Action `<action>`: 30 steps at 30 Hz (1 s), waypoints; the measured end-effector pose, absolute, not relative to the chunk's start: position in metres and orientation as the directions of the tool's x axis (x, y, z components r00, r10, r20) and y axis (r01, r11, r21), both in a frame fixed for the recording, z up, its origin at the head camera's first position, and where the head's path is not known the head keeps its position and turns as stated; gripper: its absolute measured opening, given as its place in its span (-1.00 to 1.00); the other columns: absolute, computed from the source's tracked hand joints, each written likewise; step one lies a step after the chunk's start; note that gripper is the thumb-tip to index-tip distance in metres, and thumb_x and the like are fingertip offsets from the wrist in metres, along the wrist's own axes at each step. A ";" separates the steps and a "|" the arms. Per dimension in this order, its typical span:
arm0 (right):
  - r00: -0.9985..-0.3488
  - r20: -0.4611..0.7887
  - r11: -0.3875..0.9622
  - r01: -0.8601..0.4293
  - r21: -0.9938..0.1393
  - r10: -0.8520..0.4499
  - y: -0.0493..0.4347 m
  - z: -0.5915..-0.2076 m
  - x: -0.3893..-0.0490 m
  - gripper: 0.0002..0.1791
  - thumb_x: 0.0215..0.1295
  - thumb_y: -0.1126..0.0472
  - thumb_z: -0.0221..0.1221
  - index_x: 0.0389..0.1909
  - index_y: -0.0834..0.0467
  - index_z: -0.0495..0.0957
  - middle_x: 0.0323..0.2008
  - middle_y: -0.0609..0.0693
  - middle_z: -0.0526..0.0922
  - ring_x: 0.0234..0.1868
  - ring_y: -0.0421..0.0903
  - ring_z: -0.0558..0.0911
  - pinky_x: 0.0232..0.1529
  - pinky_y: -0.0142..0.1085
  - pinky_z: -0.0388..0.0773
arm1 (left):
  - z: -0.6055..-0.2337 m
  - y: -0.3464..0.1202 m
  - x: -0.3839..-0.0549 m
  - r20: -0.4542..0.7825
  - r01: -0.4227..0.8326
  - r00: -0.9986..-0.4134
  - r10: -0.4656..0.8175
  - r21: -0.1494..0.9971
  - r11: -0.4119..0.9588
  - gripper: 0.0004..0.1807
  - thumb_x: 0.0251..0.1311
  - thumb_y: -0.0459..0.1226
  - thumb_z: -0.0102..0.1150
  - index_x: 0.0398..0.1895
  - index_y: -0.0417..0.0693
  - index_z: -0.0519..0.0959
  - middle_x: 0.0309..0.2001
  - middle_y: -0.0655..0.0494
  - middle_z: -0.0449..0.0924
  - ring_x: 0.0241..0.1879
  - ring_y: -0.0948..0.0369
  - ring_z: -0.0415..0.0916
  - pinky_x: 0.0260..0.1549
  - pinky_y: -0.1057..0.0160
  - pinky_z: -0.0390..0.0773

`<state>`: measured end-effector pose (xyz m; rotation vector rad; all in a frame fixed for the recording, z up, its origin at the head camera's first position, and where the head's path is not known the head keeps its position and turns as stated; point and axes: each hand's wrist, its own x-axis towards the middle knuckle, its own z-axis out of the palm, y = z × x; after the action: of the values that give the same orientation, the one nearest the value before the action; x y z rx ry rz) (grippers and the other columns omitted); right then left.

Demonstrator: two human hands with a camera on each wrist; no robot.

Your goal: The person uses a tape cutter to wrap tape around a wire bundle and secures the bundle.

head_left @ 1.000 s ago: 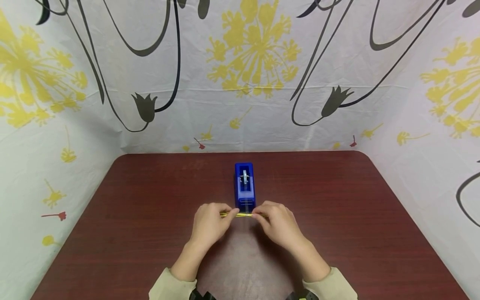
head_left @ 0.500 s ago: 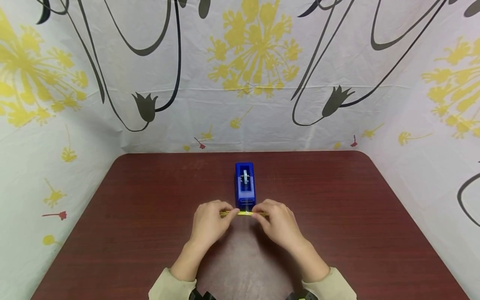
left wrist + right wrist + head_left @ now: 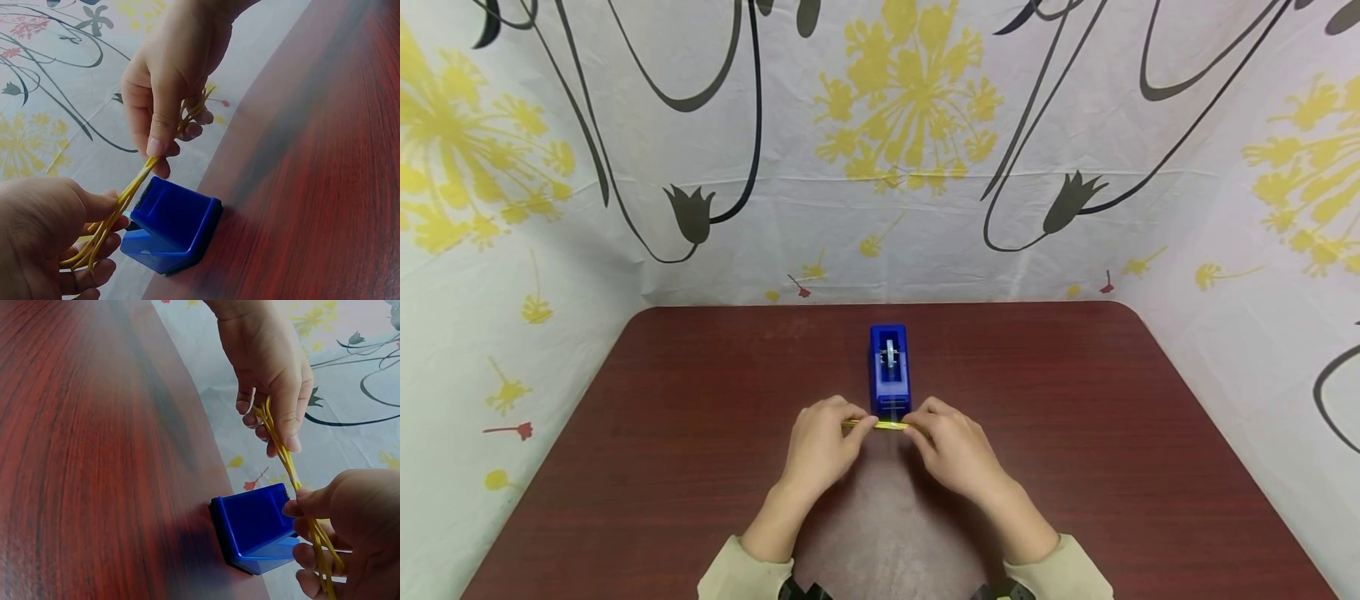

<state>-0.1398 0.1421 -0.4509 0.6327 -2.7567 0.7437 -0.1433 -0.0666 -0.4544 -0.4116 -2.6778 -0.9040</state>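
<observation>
A narrow bundle of yellow, cord-like strands [image 3: 887, 426] stretches between both hands, its strands looping at the ends in the wrist views. My left hand [image 3: 822, 442] pinches its left part between thumb and fingers. On the other side, my right hand [image 3: 957, 446] pinches it the same way, leaving a short span showing between the thumbs. Right behind that span stands a blue tape dispenser [image 3: 890, 371] with a tape roll [image 3: 890, 354] in it. Its toothed cutting edge [image 3: 144, 192] faces the bundle, and a pale shiny spot shows on the strands there.
The dispenser stands on a dark red wood-grain table [image 3: 715, 367] with rounded far corners. White cloth [image 3: 880, 242] printed with yellow and grey flowers hangs behind the table and along both sides.
Both hands have shifted slightly forward, toward the dispenser, with the yellow bundle. The strands between the thumbs now lie closer together. The dispenser has stayed in place.
</observation>
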 end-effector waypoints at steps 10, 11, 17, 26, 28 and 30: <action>-0.888 0.294 0.784 -0.453 -0.425 -0.354 0.142 -0.450 -0.143 -0.92 0.38 0.23 0.27 -0.26 0.09 0.75 -0.32 -0.09 0.72 -0.25 -0.09 0.70 -0.21 -0.10 0.63 | -0.457 -0.068 -0.144 0.350 0.357 -0.920 0.178 0.556 0.750 -0.88 0.22 -0.15 0.42 -0.37 0.02 0.78 -0.45 0.29 0.60 -0.48 0.32 0.47 -0.30 0.16 0.45; -0.890 0.290 0.785 -0.450 -0.426 -0.352 0.142 -0.449 -0.143 -0.92 0.38 0.23 0.27 -0.26 0.09 0.75 -0.33 -0.09 0.72 -0.24 -0.09 0.70 -0.21 -0.09 0.63 | -0.457 -0.067 -0.144 0.350 0.357 -0.920 0.178 0.558 0.749 -0.88 0.22 -0.15 0.42 -0.37 0.02 0.78 -0.44 0.28 0.60 -0.47 0.31 0.48 -0.29 0.15 0.46; -0.895 0.289 0.786 -0.439 -0.434 -0.340 0.141 -0.449 -0.144 -0.94 0.36 0.24 0.31 -0.29 0.07 0.74 -0.40 -0.14 0.66 -0.34 -0.15 0.63 -0.31 -0.18 0.58 | -0.456 -0.067 -0.144 0.343 0.356 -0.922 0.178 0.574 0.737 -0.90 0.23 -0.17 0.42 -0.36 0.02 0.76 -0.40 0.25 0.63 -0.38 0.21 0.59 -0.23 0.07 0.50; -0.896 0.298 0.780 -0.435 -0.450 -0.328 0.142 -0.449 -0.144 -0.95 0.32 0.24 0.33 -0.28 0.06 0.76 -0.32 -0.10 0.75 -0.27 -0.12 0.70 -0.26 -0.13 0.62 | -0.457 -0.067 -0.145 0.341 0.358 -0.922 0.183 0.569 0.740 -0.90 0.23 -0.18 0.41 -0.35 0.02 0.73 -0.38 0.21 0.69 -0.36 0.19 0.64 -0.24 0.10 0.55; -0.894 0.299 0.776 -0.440 -0.451 -0.333 0.142 -0.449 -0.144 -0.95 0.32 0.25 0.34 -0.27 0.06 0.76 -0.32 -0.10 0.75 -0.29 -0.15 0.70 -0.27 -0.14 0.62 | -0.458 -0.068 -0.145 0.337 0.356 -0.923 0.185 0.567 0.743 -0.90 0.23 -0.17 0.41 -0.35 0.03 0.73 -0.37 0.20 0.70 -0.36 0.19 0.64 -0.26 0.12 0.56; -0.888 0.304 0.772 -0.452 -0.447 -0.345 0.142 -0.450 -0.144 -0.93 0.32 0.26 0.33 -0.24 0.07 0.76 -0.32 -0.10 0.74 -0.30 -0.16 0.68 -0.29 -0.16 0.61 | -0.458 -0.068 -0.146 0.333 0.352 -0.925 0.184 0.566 0.745 -0.91 0.24 -0.17 0.41 -0.35 0.04 0.72 -0.36 0.20 0.71 -0.35 0.20 0.64 -0.26 0.13 0.57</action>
<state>-0.1443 0.1420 -0.4497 0.6289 -2.7616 0.7745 -0.1458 -0.0680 -0.4582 -0.4216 -2.6898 -0.9489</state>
